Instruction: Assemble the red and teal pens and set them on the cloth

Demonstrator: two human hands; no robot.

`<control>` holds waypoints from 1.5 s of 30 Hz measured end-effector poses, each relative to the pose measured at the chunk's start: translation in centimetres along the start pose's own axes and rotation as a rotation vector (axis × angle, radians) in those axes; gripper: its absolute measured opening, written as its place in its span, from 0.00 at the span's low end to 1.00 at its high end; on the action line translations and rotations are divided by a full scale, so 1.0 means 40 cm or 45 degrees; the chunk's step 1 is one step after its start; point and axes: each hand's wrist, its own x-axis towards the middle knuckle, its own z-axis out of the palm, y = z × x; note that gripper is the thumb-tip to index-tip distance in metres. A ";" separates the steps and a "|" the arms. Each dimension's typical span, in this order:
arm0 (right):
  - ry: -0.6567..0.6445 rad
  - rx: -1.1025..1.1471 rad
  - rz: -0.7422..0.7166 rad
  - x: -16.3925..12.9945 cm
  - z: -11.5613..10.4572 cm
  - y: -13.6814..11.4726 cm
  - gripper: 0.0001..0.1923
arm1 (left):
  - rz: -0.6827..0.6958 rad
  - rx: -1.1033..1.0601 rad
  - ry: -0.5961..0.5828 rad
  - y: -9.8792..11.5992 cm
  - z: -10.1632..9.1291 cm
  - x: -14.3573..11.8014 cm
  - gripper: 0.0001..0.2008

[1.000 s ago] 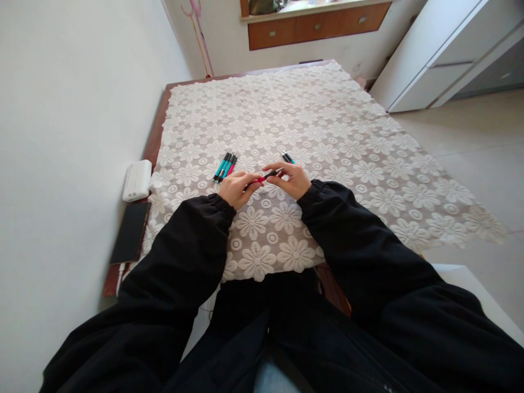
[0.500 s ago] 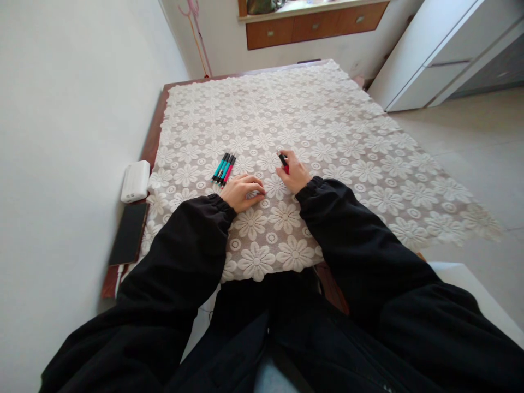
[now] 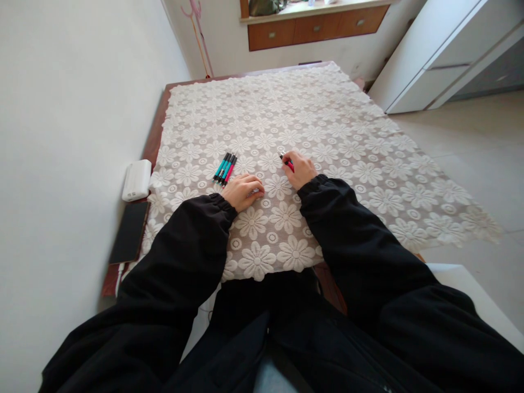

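Red pen (image 3: pixel 289 162) has left the left hand (image 3: pixel 244 191); right hand (image 3: pixel 300 171) holds it.

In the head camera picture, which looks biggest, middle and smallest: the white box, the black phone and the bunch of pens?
1. Black phone, the largest.
2. White box, a little smaller.
3. Bunch of pens, the smallest.
The phone lies nearer the camera than the box, so their order is unsure.

We see a home interior: a lace floral tablecloth (image 3: pixel 327 125) covers the table, with wooden drawers (image 3: pixel 311 27) and a white cabinet (image 3: pixel 442 54) beyond its far edge.
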 end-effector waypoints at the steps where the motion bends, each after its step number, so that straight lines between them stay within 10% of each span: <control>1: 0.002 -0.032 -0.006 0.000 -0.001 -0.001 0.11 | -0.003 -0.006 0.004 0.001 0.000 0.000 0.09; 23: -0.167 -0.297 0.314 0.012 -0.039 0.051 0.16 | -0.088 -0.017 -0.007 0.002 -0.001 -0.001 0.07; 41: 0.067 -0.138 0.145 0.014 -0.045 0.041 0.13 | -0.287 -0.072 0.215 0.000 0.006 -0.011 0.08; 45: -0.107 0.035 -0.159 0.001 -0.042 0.000 0.14 | -0.403 -0.050 0.419 -0.002 0.004 -0.014 0.09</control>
